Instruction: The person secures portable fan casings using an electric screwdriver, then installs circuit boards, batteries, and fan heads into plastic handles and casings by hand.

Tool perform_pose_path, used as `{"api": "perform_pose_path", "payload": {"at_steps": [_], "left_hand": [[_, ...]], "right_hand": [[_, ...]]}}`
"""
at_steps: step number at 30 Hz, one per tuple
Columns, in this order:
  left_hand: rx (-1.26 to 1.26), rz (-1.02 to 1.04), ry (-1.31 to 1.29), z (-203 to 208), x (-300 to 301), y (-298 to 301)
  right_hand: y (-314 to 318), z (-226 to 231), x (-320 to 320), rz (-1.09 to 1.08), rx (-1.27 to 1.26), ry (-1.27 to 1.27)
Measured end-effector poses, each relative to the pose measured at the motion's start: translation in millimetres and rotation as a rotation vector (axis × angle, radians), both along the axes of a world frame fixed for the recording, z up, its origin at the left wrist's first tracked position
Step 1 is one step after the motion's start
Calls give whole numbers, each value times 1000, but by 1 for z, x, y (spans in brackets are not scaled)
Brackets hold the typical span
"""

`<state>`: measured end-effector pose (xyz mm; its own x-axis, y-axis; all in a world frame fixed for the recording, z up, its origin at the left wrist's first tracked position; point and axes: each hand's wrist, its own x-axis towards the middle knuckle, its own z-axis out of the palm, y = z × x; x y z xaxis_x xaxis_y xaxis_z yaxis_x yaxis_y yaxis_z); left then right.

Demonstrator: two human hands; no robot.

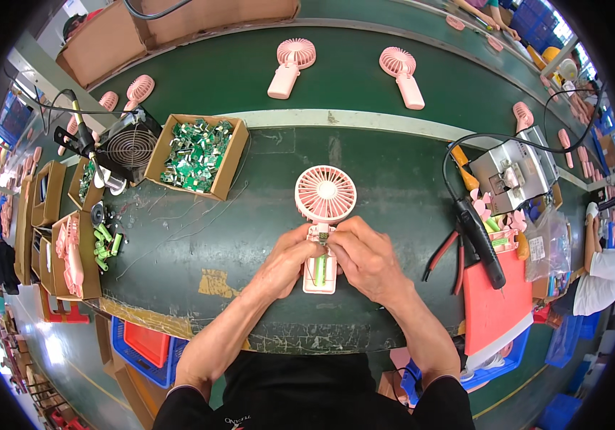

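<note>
Fitting the small green board (323, 235), I'd guess, with your left hand (287, 264) and right hand (366, 259) curled closed on the pink fan (326, 190) between them, so next probably wants a steady press.

Bright light gleams off the glossy floor (71, 369) of a factory hall, marked at right by a yellow line (510, 392). A scuffed dark green surface (408, 186) adjoins a pale rail (365, 120) and green conveyor belt (347, 82); blue crates (535, 25) stand beyond.

Pale lettering (237, 420) on black shirt (300, 394) (too small to read).
</note>
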<state>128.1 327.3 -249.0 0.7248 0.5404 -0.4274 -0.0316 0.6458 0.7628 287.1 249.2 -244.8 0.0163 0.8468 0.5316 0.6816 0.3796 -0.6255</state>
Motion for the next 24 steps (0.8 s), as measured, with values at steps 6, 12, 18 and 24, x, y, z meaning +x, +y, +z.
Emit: {"api": "perform_pose_path", "payload": {"at_steps": [6, 12, 18, 24], "left_hand": [[15, -38, -5, -1, -1, 2], [29, -66, 10, -1, 0, 1], [42, -115, -18, 7, 1, 2], [-1, -137, -61, 3, -4, 8]], "right_hand": [[0, 0, 0, 2, -8, 18], [-1, 0, 2, -2, -12, 43], [-2, 3, 7, 6, -83, 168], [0, 0, 12, 33, -172, 244]]}}
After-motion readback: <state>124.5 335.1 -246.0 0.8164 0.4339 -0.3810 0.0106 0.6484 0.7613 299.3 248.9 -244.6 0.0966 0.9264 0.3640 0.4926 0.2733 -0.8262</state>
